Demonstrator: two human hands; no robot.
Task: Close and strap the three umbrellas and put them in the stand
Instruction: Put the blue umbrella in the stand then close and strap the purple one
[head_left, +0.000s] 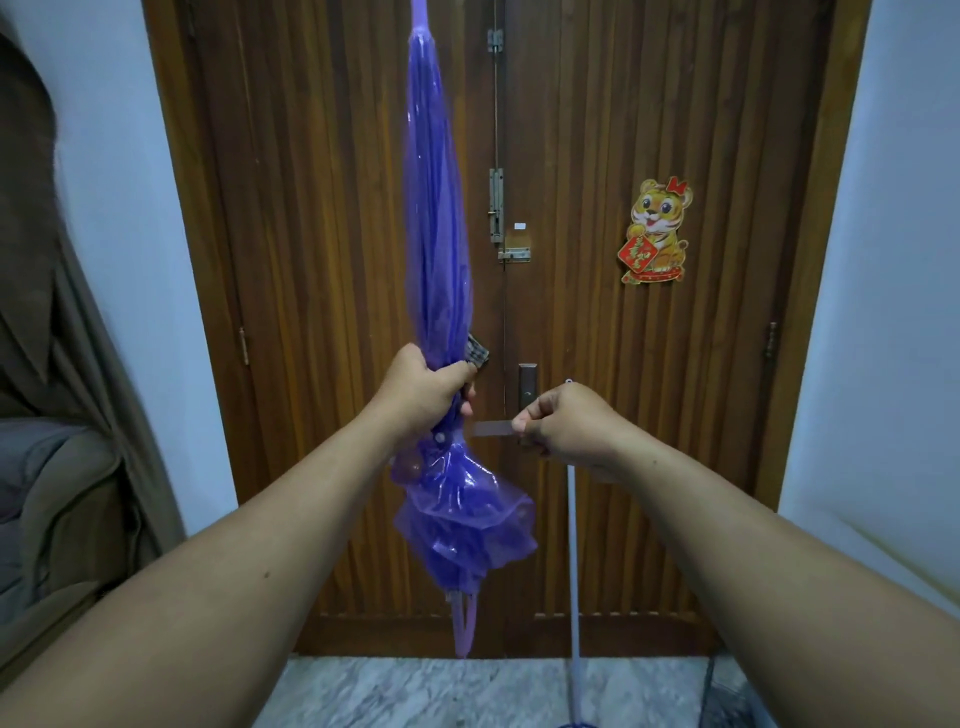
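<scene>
The purple umbrella (435, 249) was found closed and held upright in front of the wooden door (597, 156), tip at the top of the frame and curved handle (464, 631) hanging low, just above the marble floor (415, 691). The left hand (423, 397) was clamped round the folded canopy at roughly two-thirds of the way down, which appeared intended to keep the ribs gathered and stop the loose plastic from springing out; below that grip the canopy still bulged in an untidy bunch. The right hand (563, 428) was to the right of the umbrella and apart from it, with thumb and forefinger pinching the free end of the strap (493, 429), drawn out taut and level toward the right. In my judgement this tension was meant to prepare the strap for wrapping round the canopy, so the strapping step was in hand and not yet completed. A white snap stud (440, 438) showed on the canopy just below the left hand; whether it was the strap's fastening point could not be confirmed. A pale thin pole (573, 597) stood near the door to the right, running behind the right wrist; whether it belonged to another umbrella could not be determined. No stand was visible. A tiger decoration (657, 231) was fixed to the right door leaf, and a grey covered seat (52, 493) lay at the left.
</scene>
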